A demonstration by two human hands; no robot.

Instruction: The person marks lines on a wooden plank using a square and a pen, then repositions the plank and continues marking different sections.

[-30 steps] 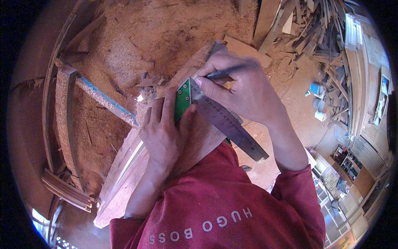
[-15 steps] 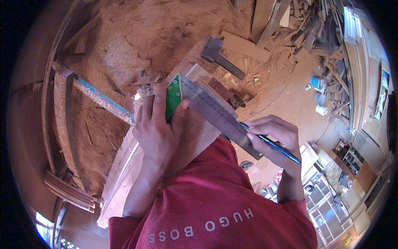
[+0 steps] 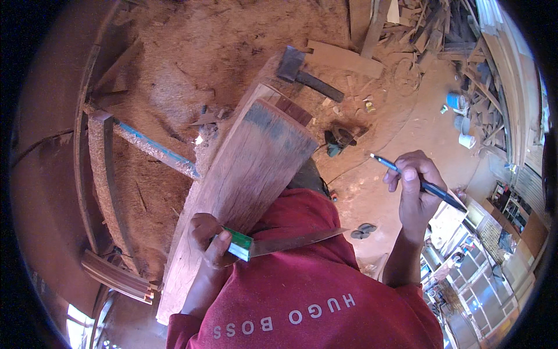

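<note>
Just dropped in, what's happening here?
A person in a red shirt is at a thick wooden board with tools in both hands. The left hand grips a square by its green handle, the metal blade pointing to the person's right in front of the shirt. The right hand holds a pen out to the right, clear of the board. A hammer lies near the board's far end, touched by neither hand.

The beam is matt, visibly grained wood; the square's blade smooth metal, its green handle glossy; the pen shiny, plastic-looking; the red shirt matt cloth; the dusty ground rough and matt
</note>
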